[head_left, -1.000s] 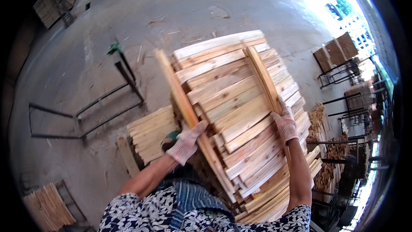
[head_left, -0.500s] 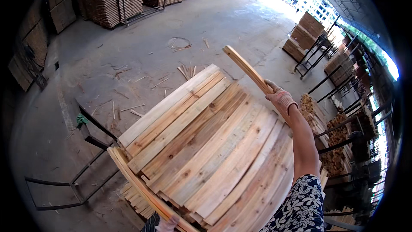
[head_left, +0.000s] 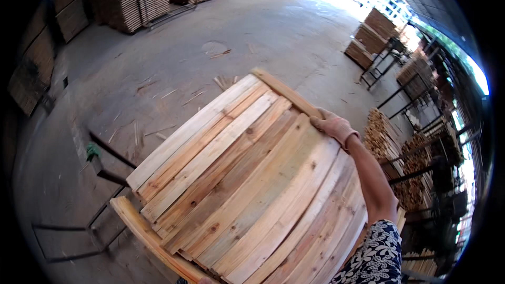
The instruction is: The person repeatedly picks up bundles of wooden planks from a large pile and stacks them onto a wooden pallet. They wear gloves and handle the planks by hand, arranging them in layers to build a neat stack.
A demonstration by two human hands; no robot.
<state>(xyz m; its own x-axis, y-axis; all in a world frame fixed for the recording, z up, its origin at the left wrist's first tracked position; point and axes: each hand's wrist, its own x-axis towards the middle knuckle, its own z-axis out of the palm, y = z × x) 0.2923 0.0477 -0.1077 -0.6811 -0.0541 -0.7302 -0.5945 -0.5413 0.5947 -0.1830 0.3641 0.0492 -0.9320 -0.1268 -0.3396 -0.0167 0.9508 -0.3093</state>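
A layer of planks (head_left: pixel 247 179) lies side by side on a stack in front of me. My right hand (head_left: pixel 334 127), in a pale knitted glove, is closed round a long wooden strip (head_left: pixel 286 93). That strip runs along the far ends of the planks, against or just above them. Along their near ends runs a second wooden strip (head_left: pixel 150 236), angled from left down to the lower edge. My left hand (head_left: pixel 205 281) shows only as a sliver at this strip's lower end; it grips the strip there, with most of the fingers out of sight.
A black metal frame (head_left: pixel 97 227) with a green cloth (head_left: pixel 92 151) tied to it stands at the left. Wood scraps (head_left: pixel 221 81) litter the concrete floor. To the right are bundles of sticks (head_left: pixel 381 134) and metal racks. Tall lumber stacks (head_left: pixel 123 0) stand at the far left.
My right hand has lowered its strip from above the floor beyond the stack to the planks' far ends. The near strip shifted left in view, and my left hand has mostly slipped below the lower edge.
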